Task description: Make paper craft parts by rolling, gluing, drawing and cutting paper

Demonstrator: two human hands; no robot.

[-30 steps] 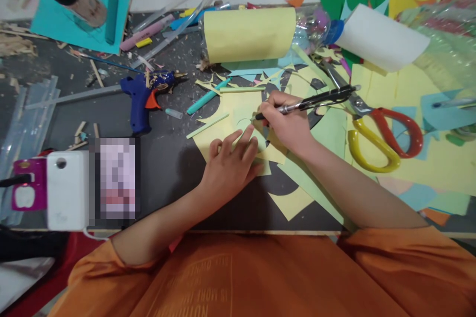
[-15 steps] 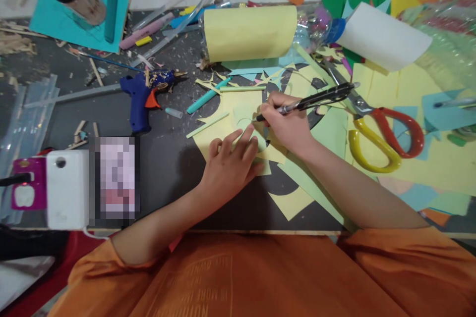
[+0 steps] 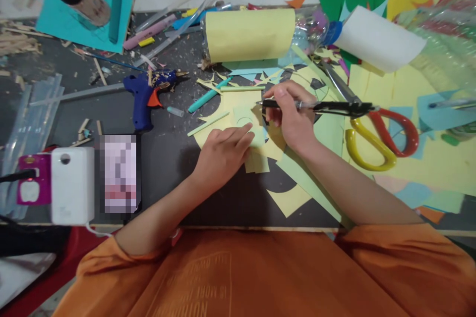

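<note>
In the head view a small pale green paper (image 3: 241, 112) with a thin curved pen line lies on larger yellow paper scraps (image 3: 227, 104). My left hand (image 3: 223, 156) rests on the green paper, its fingers stretched toward the line and lying close together. To the right, my right hand (image 3: 293, 111) grips a black pen (image 3: 327, 107). The pen lies nearly level, its tip pointing left, above and right of the drawn line. Whether the tip touches paper I cannot tell.
Scissors (image 3: 372, 133) with red and yellow handles lie right of my right hand. A bottle wrapped in yellow paper (image 3: 251, 34) lies beyond. On the left are a blue glue gun (image 3: 139, 96), a white power bank (image 3: 72, 185) and a phone (image 3: 119, 173).
My right hand has drawn the pen tip up off the curved line and tilted the pen flatter. The fingers of my left hand have come closer together and shifted slightly down the paper.
</note>
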